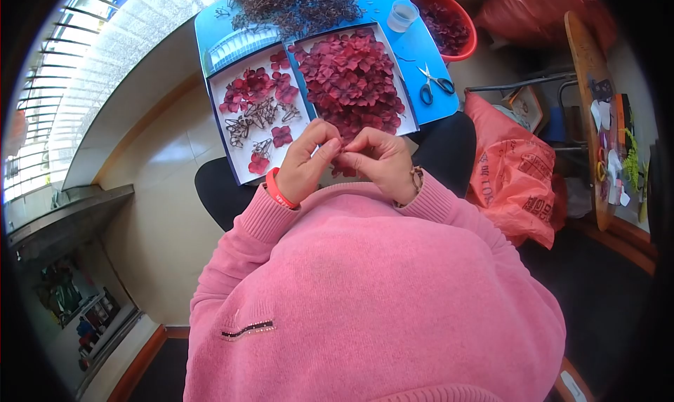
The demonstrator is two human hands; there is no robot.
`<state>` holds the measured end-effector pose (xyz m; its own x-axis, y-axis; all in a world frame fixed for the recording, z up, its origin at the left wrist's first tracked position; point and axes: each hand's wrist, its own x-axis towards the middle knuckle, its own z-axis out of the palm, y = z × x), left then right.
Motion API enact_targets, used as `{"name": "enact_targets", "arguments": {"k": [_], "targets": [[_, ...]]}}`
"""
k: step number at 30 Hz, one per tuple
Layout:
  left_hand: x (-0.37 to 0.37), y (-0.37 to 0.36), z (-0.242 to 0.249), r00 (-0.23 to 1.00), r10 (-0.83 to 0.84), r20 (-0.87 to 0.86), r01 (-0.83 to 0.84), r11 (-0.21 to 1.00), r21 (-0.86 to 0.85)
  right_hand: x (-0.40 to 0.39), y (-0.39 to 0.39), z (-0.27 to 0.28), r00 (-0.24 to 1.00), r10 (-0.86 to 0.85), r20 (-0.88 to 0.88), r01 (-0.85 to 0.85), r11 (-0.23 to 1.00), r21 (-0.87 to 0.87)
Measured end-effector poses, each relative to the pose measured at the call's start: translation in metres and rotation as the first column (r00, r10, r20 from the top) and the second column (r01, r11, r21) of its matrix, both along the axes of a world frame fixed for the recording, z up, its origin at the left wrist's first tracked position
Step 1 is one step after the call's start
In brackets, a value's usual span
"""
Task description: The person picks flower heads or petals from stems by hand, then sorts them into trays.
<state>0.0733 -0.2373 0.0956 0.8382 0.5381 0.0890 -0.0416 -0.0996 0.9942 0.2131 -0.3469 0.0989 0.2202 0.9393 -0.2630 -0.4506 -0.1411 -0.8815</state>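
Observation:
My left hand (307,161) and my right hand (381,162) meet fingertip to fingertip over the front edge of the boxes. Both are closed in a pinch, and what lies between the fingertips is too small to make out. Just beyond them, a heap of dark red flower petals (351,75) fills the right-hand box (401,93). The left-hand box (228,151) holds loose red flowers (256,86) and small brown stems (239,127). One red flower (281,136) lies close to my left hand.
A blue table (439,106) bears the boxes, a pile of brown stems (295,7), a clear cup (402,16) and scissors (435,85). A red basin (472,40) with dark petals stands behind right. A red sack (509,167) is at the right.

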Motion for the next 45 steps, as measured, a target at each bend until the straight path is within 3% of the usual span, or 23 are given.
{"name": "enact_targets", "arguments": {"k": [3, 4, 7, 11, 14, 17, 19, 21, 23, 24, 26, 27, 28, 30, 33, 35, 39, 40, 42, 43, 45], "targets": [[-0.006, 0.001, -0.003, 0.999, -0.017, -0.050, 0.018, 0.999, 0.030, 0.003, 0.000, 0.000, 0.997, 0.061, -0.049, -0.064, 0.996, -0.055], [-0.008, -0.003, 0.003, 0.994, -0.033, -0.100, 0.014, 0.984, -0.178, 0.008, 0.001, 0.002, 0.991, 0.102, -0.088, -0.109, 0.990, -0.086], [-0.009, -0.004, -0.007, 0.990, -0.048, -0.133, 0.083, 0.959, 0.270, 0.011, 0.001, 0.003, 0.980, 0.140, -0.141, -0.162, 0.975, -0.152], [-0.009, -0.007, -0.007, 0.980, -0.041, -0.193, 0.082, 0.975, 0.207, 0.010, -0.001, -0.010, 0.970, 0.189, -0.154, -0.211, 0.967, -0.141], [-0.005, -0.003, -0.003, 0.982, 0.004, -0.190, 0.113, 0.792, 0.600, 0.012, -0.003, -0.013, 0.959, 0.223, -0.176, -0.254, 0.950, -0.180], [-0.003, 0.001, -0.005, 0.984, 0.000, -0.178, 0.111, 0.781, 0.614, 0.008, -0.002, -0.005, 0.948, 0.129, -0.290, -0.207, 0.945, -0.254], [-0.001, 0.000, -0.010, 0.987, -0.020, -0.157, 0.073, 0.936, 0.343, 0.010, -0.003, -0.002, 0.935, 0.059, -0.349, -0.171, 0.939, -0.299], [0.005, 0.000, -0.013, 0.990, -0.032, -0.139, 0.053, 0.988, 0.148, 0.016, -0.002, -0.002, 0.931, 0.036, -0.362, -0.166, 0.928, -0.335], [0.017, 0.000, -0.016, 0.991, -0.047, -0.127, 0.054, 0.997, 0.053, 0.020, -0.003, -0.005, 0.977, 0.044, -0.211, -0.109, 0.944, -0.311], [0.021, 0.004, -0.017, 0.984, -0.122, -0.132, 0.112, 0.990, -0.086, 0.022, -0.004, -0.010, 0.990, 0.043, -0.133, -0.081, 0.951, -0.298], [0.033, 0.014, -0.034, 0.984, 0.051, -0.171, -0.005, 0.965, 0.262, 0.025, -0.010, -0.041, 0.976, 0.020, 0.216, 0.023, 0.981, -0.192], [0.039, 0.021, -0.046, 0.976, 0.140, -0.167, -0.057, 0.903, 0.427, 0.026, -0.011, -0.050, 0.924, -0.007, 0.381, 0.060, 0.990, -0.128], [0.046, 0.030, -0.057, 0.948, 0.244, -0.204, -0.121, 0.869, 0.479, 0.027, -0.012, -0.048, 0.819, -0.038, 0.573, 0.085, 0.995, -0.055], [0.060, 0.042, -0.075, 0.833, 0.427, -0.353, -0.153, 0.790, 0.593, 0.028, -0.014, -0.043, 0.498, -0.129, 0.858, 0.085, 0.991, 0.099], [0.082, 0.046, -0.087, 0.632, 0.581, -0.513, -0.122, 0.728, 0.675, 0.032, -0.015, -0.044, 0.560, -0.033, 0.828, -0.021, 0.998, 0.054], [0.092, 0.044, -0.090, 0.558, 0.620, -0.552, -0.096, 0.709, 0.699, 0.031, -0.014, -0.041, 0.705, -0.002, 0.709, -0.052, 0.997, 0.054], [0.088, 0.047, -0.091, 0.742, 0.578, -0.339, -0.320, 0.750, 0.578, 0.034, -0.013, -0.040, 0.827, 0.017, 0.562, -0.034, 0.999, 0.021], [0.087, 0.046, -0.090, 0.774, 0.585, -0.243, -0.420, 0.761, 0.495, 0.035, -0.012, -0.037, 0.910, 0.040, 0.412, -0.009, 0.997, -0.075], [0.078, 0.044, -0.082, 0.837, 0.532, -0.125, -0.464, 0.813, 0.353, 0.040, -0.006, -0.026, 0.997, 0.039, 0.073, -0.018, 0.963, -0.271], [0.073, 0.044, -0.075, 0.858, 0.509, -0.060, -0.475, 0.834, 0.280, 0.042, -0.003, -0.022, 0.999, 0.032, 0.010, -0.029, 0.965, -0.259], [0.064, 0.037, -0.057, 0.864, 0.491, 0.113, -0.479, 0.732, 0.484, 0.052, 0.002, -0.017, 0.993, 0.014, -0.118, -0.042, 0.969, -0.242]]}}
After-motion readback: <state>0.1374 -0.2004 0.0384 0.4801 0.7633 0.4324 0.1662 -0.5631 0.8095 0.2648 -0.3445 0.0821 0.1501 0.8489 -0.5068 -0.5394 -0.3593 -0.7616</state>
